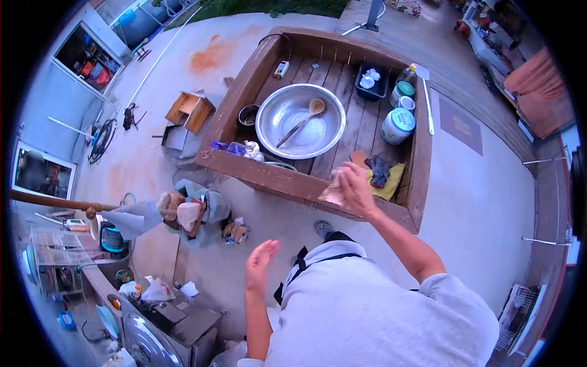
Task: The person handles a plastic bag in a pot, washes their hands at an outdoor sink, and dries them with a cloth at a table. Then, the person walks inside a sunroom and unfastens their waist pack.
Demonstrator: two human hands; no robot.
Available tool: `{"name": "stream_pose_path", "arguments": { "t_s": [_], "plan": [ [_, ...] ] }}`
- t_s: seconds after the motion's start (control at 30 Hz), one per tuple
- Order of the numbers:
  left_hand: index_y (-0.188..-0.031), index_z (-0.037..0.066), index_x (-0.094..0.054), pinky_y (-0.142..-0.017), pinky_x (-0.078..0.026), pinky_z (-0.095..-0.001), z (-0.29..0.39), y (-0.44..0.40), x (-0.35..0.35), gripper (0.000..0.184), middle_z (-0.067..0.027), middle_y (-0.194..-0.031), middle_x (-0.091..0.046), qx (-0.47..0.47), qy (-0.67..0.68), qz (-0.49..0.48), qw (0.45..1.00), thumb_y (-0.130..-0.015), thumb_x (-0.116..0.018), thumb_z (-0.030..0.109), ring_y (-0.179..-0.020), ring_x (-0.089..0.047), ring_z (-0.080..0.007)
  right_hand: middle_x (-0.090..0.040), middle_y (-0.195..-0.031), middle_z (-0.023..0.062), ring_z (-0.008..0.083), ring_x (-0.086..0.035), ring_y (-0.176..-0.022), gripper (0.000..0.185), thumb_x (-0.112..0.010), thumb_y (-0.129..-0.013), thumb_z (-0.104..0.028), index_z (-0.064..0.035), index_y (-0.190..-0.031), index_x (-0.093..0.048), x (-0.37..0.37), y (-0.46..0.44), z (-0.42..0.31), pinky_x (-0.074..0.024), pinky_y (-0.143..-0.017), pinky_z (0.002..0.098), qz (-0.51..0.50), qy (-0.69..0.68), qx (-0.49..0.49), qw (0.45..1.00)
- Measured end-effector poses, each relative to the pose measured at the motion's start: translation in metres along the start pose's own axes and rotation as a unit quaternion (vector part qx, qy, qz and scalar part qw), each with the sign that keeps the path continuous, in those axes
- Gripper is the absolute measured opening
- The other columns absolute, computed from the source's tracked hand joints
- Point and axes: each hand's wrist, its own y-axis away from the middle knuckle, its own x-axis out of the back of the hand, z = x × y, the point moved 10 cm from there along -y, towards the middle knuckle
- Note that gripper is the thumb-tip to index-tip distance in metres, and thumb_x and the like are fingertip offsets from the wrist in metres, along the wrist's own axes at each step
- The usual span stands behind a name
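My right hand [356, 191] is over the near edge of the brown wooden table box [263, 173]. A pale, crumpled-looking thing [332, 192] is at its fingers, too blurred to name. Beside this hand lie a yellow cloth [389, 185] and a dark crumpled cloth [380, 171]. My left hand [260, 262] is raised in the air in front of me, fingers stretched out, with nothing in it. Farther in, a wide metal basin [276, 116] stands on the planks, and a wooden spoon [315, 109] rests inside it.
At the box's right side stand a white jar [398, 126], a green-lidded jar [402, 92] and a bottle [408, 73]. A black tray [370, 85] is at the back. Below left are stones [190, 214] on a bag, and a cluttered bench [183, 315].
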Motion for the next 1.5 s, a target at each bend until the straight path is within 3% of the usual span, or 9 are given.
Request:
{"name": "stream_pose_path", "arguments": {
  "t_s": [0.1, 0.2, 0.27, 0.6, 0.67, 0.77, 0.87, 0.9, 1.5],
  "plan": [
    [-0.109, -0.004, -0.045, -0.084, -0.04, -0.0309, -0.073, 0.024, 0.091, 0.032, -0.0161, -0.104, -0.052, 0.078, -0.05, 0.151, 0.984, -0.082, -0.049, 0.013, -0.095, -0.052, -0.0217, -0.046, -0.109, 0.0133, 0.0285, -0.045, -0.096, 0.021, -0.047, -0.08, -0.014, -0.0063, -0.098, -0.054, 0.019, 0.018, 0.02, -0.0336, -0.083, 0.0363, 0.05, 0.036, -0.056, 0.996],
    [-0.107, -0.004, -0.046, -0.078, -0.043, -0.0277, -0.123, 0.062, 0.144, 0.031, -0.0139, -0.099, -0.054, 0.139, -0.065, 0.221, 0.963, -0.082, -0.05, 0.014, -0.09, -0.053, -0.0193, -0.039, -0.118, 0.019, 0.0329, -0.037, -0.11, 0.04, -0.051, -0.074, -0.011, -0.0052, -0.113, -0.045, -0.038, 0.056, 0.029, -0.0314, -0.09, 0.0392, -0.137, 0.245, 0.006, 0.96],
    [-0.106, -0.005, -0.046, -0.074, -0.045, -0.0252, -0.148, 0.088, 0.17, 0.03, -0.0122, -0.094, -0.055, 0.189, -0.076, 0.272, 0.94, -0.081, -0.051, 0.013, -0.088, -0.054, -0.0181, -0.038, -0.12, 0.0197, 0.0337, -0.035, -0.112, 0.042, -0.052, -0.072, -0.01, -0.0048, -0.113, -0.044, -0.057, 0.077, 0.037, -0.0305, -0.091, 0.0397, -0.125, 0.249, -0.004, 0.96],
    [-0.097, -0.001, -0.051, -0.062, -0.045, -0.0217, -0.26, 0.161, 0.236, 0.024, -0.0085, -0.083, -0.055, 0.249, -0.087, 0.295, 0.918, -0.076, -0.054, 0.008, -0.072, -0.054, -0.0138, -0.048, -0.11, 0.0189, 0.0333, -0.047, -0.099, 0.038, -0.056, -0.065, -0.004, -0.0051, -0.103, -0.051, -0.04, 0.057, 0.054, -0.0387, -0.083, 0.0346, -0.072, 0.057, -0.054, 0.994],
    [-0.095, 0.0, -0.052, -0.06, -0.044, -0.0219, -0.266, 0.166, 0.22, 0.021, -0.0074, -0.081, -0.056, 0.309, -0.223, 0.162, 0.91, -0.075, -0.055, 0.007, -0.07, -0.054, -0.0132, -0.051, -0.103, 0.0195, 0.0335, -0.05, -0.093, 0.029, -0.053, -0.069, -0.004, -0.004, -0.098, -0.053, -0.031, 0.055, 0.063, -0.0401, -0.081, 0.035, -0.032, -0.074, -0.108, 0.991],
    [-0.093, 0.0, -0.052, -0.061, -0.045, -0.0229, -0.307, 0.186, 0.239, 0.02, -0.0075, -0.081, -0.056, 0.285, -0.145, 0.212, 0.924, -0.075, -0.055, 0.007, -0.069, -0.054, -0.0137, -0.051, -0.103, 0.0176, 0.0336, -0.05, -0.092, 0.027, -0.051, -0.071, -0.004, -0.0041, -0.098, -0.053, -0.007, 0.051, 0.054, -0.0403, -0.08, 0.0351, 0.07, 0.093, -0.058, 0.991],
    [-0.091, 0.0, -0.053, -0.061, -0.045, -0.0243, -0.351, 0.209, 0.265, 0.018, -0.0075, -0.08, -0.056, 0.24, -0.019, 0.279, 0.93, -0.075, -0.055, 0.007, -0.068, -0.054, -0.0145, -0.046, -0.112, 0.0144, 0.0317, -0.045, -0.1, 0.032, -0.052, -0.071, -0.008, -0.0068, -0.103, -0.05, -0.025, 0.061, 0.054, -0.0343, -0.085, 0.0418, -0.028, 0.153, -0.036, 0.987],
    [-0.091, 0.0, -0.053, -0.061, -0.045, -0.0243, -0.353, 0.215, 0.267, 0.018, -0.0075, -0.08, -0.056, 0.239, -0.019, 0.275, 0.931, -0.075, -0.055, 0.007, -0.068, -0.054, -0.0145, -0.044, -0.115, 0.0137, 0.0315, -0.043, -0.103, 0.035, -0.052, -0.071, -0.01, -0.0078, -0.106, -0.049, -0.039, 0.07, 0.052, -0.0315, -0.087, 0.0445, -0.105, 0.202, -0.022, 0.974],
    [-0.096, 0.003, -0.052, -0.045, -0.037, -0.0196, -0.255, 0.172, 0.197, 0.021, -0.004, -0.071, -0.056, 0.275, -0.106, 0.283, 0.913, -0.076, -0.052, 0.009, -0.054, -0.049, -0.0091, -0.041, -0.114, 0.0183, 0.035, -0.038, -0.105, 0.04, -0.052, -0.065, -0.005, -0.004, -0.104, -0.046, -0.025, 0.06, 0.018, -0.0283, -0.09, 0.0427, -0.065, 0.158, -0.008, 0.985]
  ]
}}
